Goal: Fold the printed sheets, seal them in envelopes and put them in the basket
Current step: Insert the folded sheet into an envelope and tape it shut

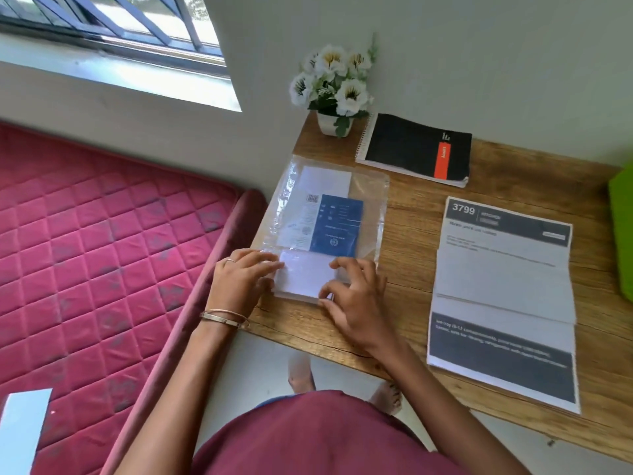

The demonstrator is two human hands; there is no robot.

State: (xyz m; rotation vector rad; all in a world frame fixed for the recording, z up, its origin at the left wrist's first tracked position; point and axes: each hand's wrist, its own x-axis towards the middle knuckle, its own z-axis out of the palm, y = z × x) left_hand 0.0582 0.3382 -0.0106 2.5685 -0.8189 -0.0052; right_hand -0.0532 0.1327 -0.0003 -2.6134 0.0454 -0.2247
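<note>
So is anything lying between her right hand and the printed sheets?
Nothing visible does: only bare wooden table lies between the right hand, resting on the white envelopes, and the printed sheets.

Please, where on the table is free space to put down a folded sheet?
Bare wood lies between the plastic envelope pack and the printed sheet, below the notebook. The near-left part of the table is crowded: left hand and right hand on the white envelopes.

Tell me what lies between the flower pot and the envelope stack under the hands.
In the head view, a clear plastic packet with a blue-and-white printed insert lies on the table between the flower pot and the envelope stack.
</note>
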